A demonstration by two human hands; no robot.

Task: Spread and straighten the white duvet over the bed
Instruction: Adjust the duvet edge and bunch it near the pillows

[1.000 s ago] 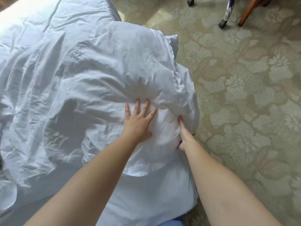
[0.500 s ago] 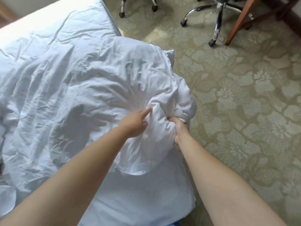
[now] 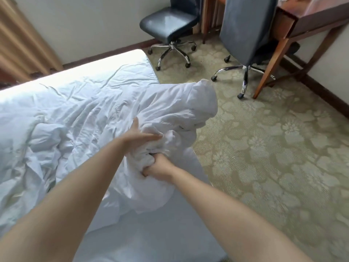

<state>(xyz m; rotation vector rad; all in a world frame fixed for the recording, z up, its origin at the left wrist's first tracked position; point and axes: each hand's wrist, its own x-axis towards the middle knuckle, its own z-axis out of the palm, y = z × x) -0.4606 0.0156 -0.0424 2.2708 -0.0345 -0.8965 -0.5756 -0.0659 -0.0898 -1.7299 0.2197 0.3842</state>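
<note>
The white duvet (image 3: 79,118) lies crumpled across the bed (image 3: 132,231), bunched into a raised lump at the bed's right edge. My right hand (image 3: 157,167) grips a fistful of the bunched fabric from below, fingers curled into it. My left hand (image 3: 140,136) lies on top of the same lump with straight fingers and the thumb pointing up, pressing the cloth. A fold of the duvet (image 3: 204,103) overhangs the carpet on the right.
Patterned green carpet (image 3: 264,157) runs along the bed's right side. Two black swivel chairs (image 3: 170,25) (image 3: 243,31) and a wooden desk (image 3: 302,21) stand at the back right. A beige curtain (image 3: 20,40) hangs at the far left.
My right hand has closed round a bunch of duvet and lifted it. My left hand went from flat to lying on the lump. The view has tilted up toward the chairs.
</note>
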